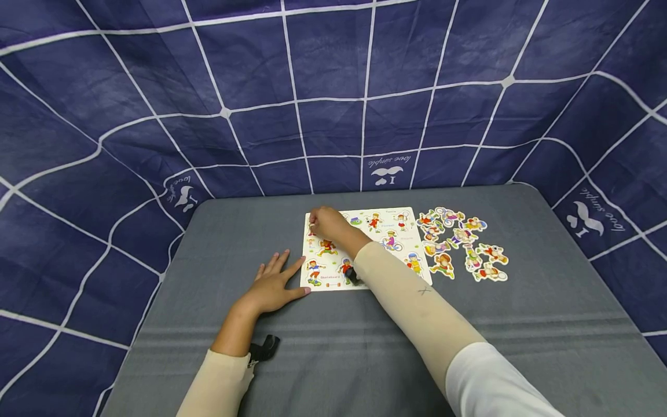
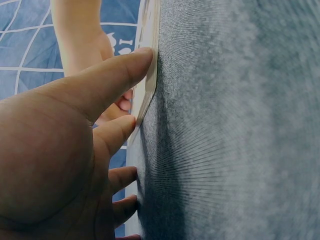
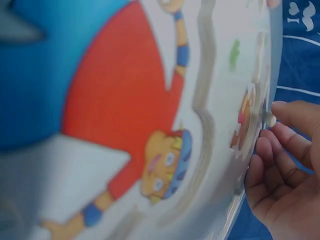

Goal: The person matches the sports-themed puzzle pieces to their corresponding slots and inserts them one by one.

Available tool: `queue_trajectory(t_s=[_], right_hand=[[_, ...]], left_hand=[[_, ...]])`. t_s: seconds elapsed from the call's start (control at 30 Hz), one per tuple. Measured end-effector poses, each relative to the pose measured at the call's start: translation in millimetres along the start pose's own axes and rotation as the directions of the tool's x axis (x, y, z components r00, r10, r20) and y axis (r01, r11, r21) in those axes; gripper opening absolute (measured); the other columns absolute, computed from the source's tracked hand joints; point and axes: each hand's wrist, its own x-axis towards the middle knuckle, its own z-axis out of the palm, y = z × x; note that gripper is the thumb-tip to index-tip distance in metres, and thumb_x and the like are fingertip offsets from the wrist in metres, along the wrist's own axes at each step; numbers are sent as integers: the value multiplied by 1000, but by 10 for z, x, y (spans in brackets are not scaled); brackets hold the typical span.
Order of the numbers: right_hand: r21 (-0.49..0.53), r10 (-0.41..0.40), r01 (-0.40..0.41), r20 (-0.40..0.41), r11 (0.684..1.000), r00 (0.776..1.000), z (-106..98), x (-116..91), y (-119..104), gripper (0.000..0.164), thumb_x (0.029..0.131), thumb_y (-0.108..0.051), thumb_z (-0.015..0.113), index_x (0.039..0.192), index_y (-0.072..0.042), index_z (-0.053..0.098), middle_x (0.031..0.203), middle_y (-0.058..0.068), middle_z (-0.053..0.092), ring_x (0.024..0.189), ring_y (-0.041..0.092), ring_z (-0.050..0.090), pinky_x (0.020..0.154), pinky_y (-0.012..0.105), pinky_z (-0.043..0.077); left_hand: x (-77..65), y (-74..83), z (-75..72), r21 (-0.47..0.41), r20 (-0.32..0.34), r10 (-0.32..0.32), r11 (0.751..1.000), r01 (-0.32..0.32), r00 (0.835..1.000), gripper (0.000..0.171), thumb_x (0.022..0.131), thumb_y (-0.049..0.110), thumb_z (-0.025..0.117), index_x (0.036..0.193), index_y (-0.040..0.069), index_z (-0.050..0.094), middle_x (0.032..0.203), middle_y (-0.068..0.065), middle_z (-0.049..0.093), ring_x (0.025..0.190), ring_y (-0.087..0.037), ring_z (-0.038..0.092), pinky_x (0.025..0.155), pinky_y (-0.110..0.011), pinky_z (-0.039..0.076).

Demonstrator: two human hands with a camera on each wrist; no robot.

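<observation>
A white puzzle board (image 1: 383, 278) printed with children playing sports lies on the table. My left hand (image 1: 271, 289) rests at its lower left, fingers spread and straight. In the left wrist view the thumb and index fingertips of the left hand (image 2: 75, 130) touch the board's edge (image 2: 148, 92). Over the upper left part of the board, my right hand (image 1: 330, 225) has its fingers curled. In the right wrist view its thumb and index finger pinch a small pale puzzle piece (image 3: 270, 120), seen edge-on and mostly hidden. Outlined recesses show in the board (image 3: 205, 65) there.
Several loose cut-out puzzle pieces (image 1: 443, 265) lie in a loose cluster right of the board, some overlapping. The grey tabletop (image 1: 333, 347) is cloth-covered. A dark blue curtain (image 1: 333, 127) with white lines surrounds its back and sides.
</observation>
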Motion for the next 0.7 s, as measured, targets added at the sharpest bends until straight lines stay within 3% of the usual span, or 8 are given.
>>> queue_trajectory(t_s=[0.37, 0.7], right_hand=[[145, -45, 56, -77, 988, 996, -120, -115, 72, 15, 98, -19, 63, 107, -9, 70, 97, 4, 65, 90, 16, 59, 84, 28, 49], [360, -18, 81, -173, 929, 985, -205, -259, 128, 18, 97, -15, 64, 111, -7, 72, 101, 6, 71, 92, 16, 65, 87, 29, 53]], left_hand=[[-4, 3, -5, 9, 2, 4, 1000, -4, 1000, 82, 93, 61, 62, 161, 29, 29, 171, -18, 11, 157, -45, 4, 121, -71, 6], [-15, 18, -12, 16, 1, 4, 1000, -4, 1000, 81, 93, 62, 61, 161, 28, 31, 170, -19, 13, 157, -46, 6, 121, -71, 7]])
